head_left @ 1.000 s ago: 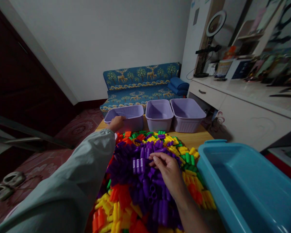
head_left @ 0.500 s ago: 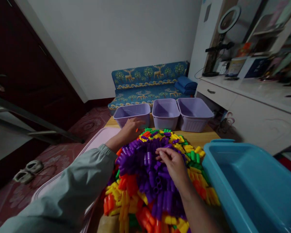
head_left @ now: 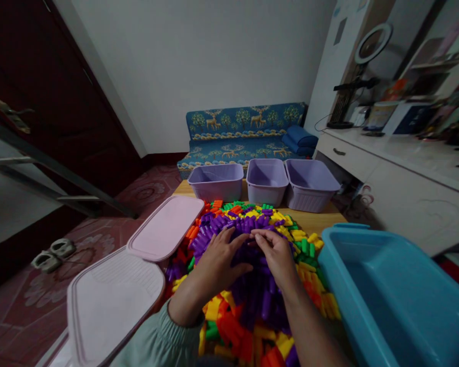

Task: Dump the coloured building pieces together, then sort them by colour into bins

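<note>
A heap of plastic building pieces (head_left: 265,300), mostly purple in the middle with orange, yellow and green around, covers the table. Over its purple part is my left hand (head_left: 224,257), fingers spread and thumb apart, with nothing seen in it. Just right of it, my right hand (head_left: 277,257) has its thumb and fingertips drawn together above the purple pieces. Whatever lies between those fingertips is too small and dark to make out. The two hands' fingertips nearly meet.
Behind the heap stand three lilac bins: left (head_left: 218,191), middle (head_left: 266,196) and right (head_left: 312,199). A large blue tub (head_left: 367,306) is at right. Two pale pink lids (head_left: 166,229) lie at left. A patterned sofa (head_left: 245,148) stands beyond the wooden table (head_left: 309,219).
My left hand has come back from the left lilac bin to the purple pieces beside my right hand. My right hand stays over the heap. The view has shifted slightly, showing more of the lids.
</note>
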The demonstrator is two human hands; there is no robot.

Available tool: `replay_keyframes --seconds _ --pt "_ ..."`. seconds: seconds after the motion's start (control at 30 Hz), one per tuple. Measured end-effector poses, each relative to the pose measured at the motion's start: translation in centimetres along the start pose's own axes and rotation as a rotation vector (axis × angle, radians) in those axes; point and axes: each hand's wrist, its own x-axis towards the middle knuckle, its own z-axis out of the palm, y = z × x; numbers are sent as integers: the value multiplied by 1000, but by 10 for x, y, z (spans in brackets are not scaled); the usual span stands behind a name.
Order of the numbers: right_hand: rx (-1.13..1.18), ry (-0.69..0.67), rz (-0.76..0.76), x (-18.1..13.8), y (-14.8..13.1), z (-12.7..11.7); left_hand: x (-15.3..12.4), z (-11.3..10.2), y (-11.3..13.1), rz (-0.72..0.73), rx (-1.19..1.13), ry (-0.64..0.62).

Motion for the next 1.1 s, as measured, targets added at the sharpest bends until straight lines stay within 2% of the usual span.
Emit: replay_keyframes --seconds 0.13,0.2,0.3,0.5,0.7,0.8,0.9,1.1 --pt "-54 -3 -13 1 3 -1 7 23 -2 -96 -95 276" --pt "-71 -4 -9 1 4 -1 10 32 -3 -88 -70 349" --pt "-67 -2 13 1 4 -1 11 38 -4 -58 -28 365" --pt "-124 -45 -14 1 2 -4 13 37 -6 -71 -52 388" --pt "-361 -56 -131 -5 -19 -8 17 41 -9 -70 -159 465" --pt "-497 -130 -197 -8 -25 -8 18 42 -14 -99 -248 515" --pt "-668 -195 -265 -7 -19 -7 17 40 -17 -114 -303 546" --pt "-866 -169 -340 -2 -2 -6 3 27 -15 -65 -272 438"
